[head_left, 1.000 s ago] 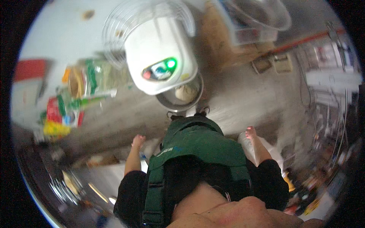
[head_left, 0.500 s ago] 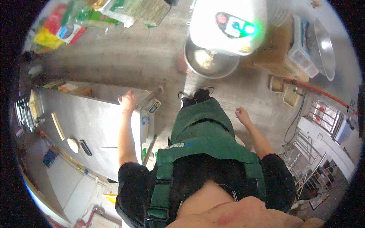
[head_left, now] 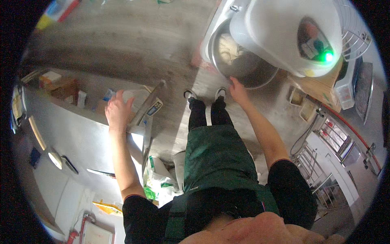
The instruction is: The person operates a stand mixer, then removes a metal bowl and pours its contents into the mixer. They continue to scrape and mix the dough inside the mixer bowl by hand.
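Note:
My right hand (head_left: 239,92) is at the near rim of a large metal mixing bowl (head_left: 260,75), fingers reaching forward. Whether the fingertips touch the rim is hard to tell. Pale dough (head_left: 228,49) lies in the bowl, under the white head of a stand mixer (head_left: 280,30) with a green light glowing on its panel. Over the far edge of the steel worktable (head_left: 87,134), my left hand (head_left: 118,109) is open, fingers spread and nothing in them. Close to it is a small device with a display (head_left: 154,107).
A knife (head_left: 101,173), a round pale item (head_left: 55,160) and a dark bar-shaped item (head_left: 70,164) are on the worktable. Cardboard boxes (head_left: 63,90) stand beyond it. On the right are a plastic crate (head_left: 344,90), a red hose (head_left: 345,125) and a metal rack (head_left: 315,171).
My right hand has moved forward to the mixing bowl. The mixer and bowl now appear larger and farther right. My left hand has shifted left and lifted along the worktable's edge.

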A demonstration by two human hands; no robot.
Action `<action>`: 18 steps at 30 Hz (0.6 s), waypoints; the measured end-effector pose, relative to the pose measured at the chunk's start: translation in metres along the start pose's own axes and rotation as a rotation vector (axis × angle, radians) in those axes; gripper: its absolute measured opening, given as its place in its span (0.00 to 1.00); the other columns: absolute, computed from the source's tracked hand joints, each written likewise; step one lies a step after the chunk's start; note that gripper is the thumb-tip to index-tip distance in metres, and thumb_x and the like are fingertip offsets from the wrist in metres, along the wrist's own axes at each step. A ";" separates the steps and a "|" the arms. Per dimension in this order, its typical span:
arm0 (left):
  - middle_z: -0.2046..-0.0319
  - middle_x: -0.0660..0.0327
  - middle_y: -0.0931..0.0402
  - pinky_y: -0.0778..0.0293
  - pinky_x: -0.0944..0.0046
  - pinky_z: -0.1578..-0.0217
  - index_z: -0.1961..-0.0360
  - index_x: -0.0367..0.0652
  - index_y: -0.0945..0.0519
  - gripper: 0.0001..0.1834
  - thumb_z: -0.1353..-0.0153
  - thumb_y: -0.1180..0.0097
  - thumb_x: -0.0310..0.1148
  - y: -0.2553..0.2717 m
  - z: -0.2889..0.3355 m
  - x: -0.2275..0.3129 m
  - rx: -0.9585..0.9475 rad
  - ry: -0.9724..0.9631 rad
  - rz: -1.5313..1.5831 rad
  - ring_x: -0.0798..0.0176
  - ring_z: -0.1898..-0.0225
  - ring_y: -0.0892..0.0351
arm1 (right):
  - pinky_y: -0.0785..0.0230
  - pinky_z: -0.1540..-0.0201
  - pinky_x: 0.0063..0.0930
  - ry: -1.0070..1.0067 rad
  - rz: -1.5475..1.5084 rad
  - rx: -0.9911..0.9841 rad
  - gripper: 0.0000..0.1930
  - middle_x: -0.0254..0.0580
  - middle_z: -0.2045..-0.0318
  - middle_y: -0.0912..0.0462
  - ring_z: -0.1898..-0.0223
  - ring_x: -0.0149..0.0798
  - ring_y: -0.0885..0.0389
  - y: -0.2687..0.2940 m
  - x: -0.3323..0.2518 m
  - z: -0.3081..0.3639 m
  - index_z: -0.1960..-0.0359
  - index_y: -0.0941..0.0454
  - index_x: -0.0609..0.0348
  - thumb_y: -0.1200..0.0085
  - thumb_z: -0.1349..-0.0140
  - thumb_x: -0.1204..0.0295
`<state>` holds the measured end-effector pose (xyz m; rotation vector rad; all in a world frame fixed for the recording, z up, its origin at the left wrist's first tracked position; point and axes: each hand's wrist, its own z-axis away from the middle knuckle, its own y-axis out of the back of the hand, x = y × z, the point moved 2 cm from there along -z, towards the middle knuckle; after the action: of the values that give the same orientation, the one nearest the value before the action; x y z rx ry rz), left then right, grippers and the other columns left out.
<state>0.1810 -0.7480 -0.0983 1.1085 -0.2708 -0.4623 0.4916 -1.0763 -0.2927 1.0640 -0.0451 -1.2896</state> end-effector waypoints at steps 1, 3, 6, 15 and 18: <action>0.54 0.51 0.23 0.28 0.51 0.53 0.49 0.45 0.25 0.25 0.46 0.38 0.44 -0.001 -0.004 0.006 0.047 -0.077 -0.063 0.50 0.53 0.23 | 0.30 0.54 0.50 0.030 0.035 0.029 0.18 0.58 0.59 0.21 0.58 0.58 0.22 -0.001 0.008 0.002 0.48 0.29 0.59 0.51 0.41 0.72; 0.55 0.51 0.23 0.27 0.52 0.54 0.47 0.44 0.27 0.26 0.45 0.38 0.42 0.003 -0.007 0.023 0.094 -0.211 -0.066 0.49 0.53 0.23 | 0.32 0.52 0.46 0.099 0.119 0.080 0.19 0.56 0.60 0.22 0.59 0.55 0.23 0.000 0.028 0.006 0.47 0.28 0.58 0.52 0.41 0.72; 0.54 0.51 0.23 0.27 0.53 0.53 0.47 0.44 0.27 0.24 0.43 0.39 0.39 0.008 -0.006 0.036 0.099 -0.320 0.140 0.50 0.52 0.23 | 0.30 0.55 0.50 0.214 0.419 0.141 0.16 0.58 0.55 0.23 0.57 0.58 0.23 0.023 0.019 -0.005 0.50 0.29 0.59 0.50 0.40 0.69; 0.59 0.46 0.21 0.26 0.54 0.56 0.46 0.42 0.27 0.23 0.43 0.40 0.32 0.009 -0.006 0.023 -0.053 -0.232 0.320 0.47 0.55 0.21 | 0.36 0.45 0.39 -0.227 0.141 -0.668 0.26 0.46 0.42 0.28 0.43 0.45 0.30 -0.024 0.037 -0.115 0.44 0.28 0.60 0.52 0.36 0.53; 0.60 0.48 0.22 0.28 0.55 0.55 0.44 0.42 0.28 0.25 0.45 0.40 0.29 0.006 -0.006 0.017 -0.055 -0.169 0.322 0.50 0.56 0.22 | 0.39 0.41 0.39 -0.161 0.296 -0.522 0.29 0.46 0.41 0.29 0.40 0.45 0.32 -0.029 0.090 -0.127 0.40 0.30 0.58 0.55 0.35 0.49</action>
<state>0.2000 -0.7496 -0.0957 0.9518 -0.5728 -0.2736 0.5723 -1.0666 -0.4281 0.4847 0.0129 -1.0348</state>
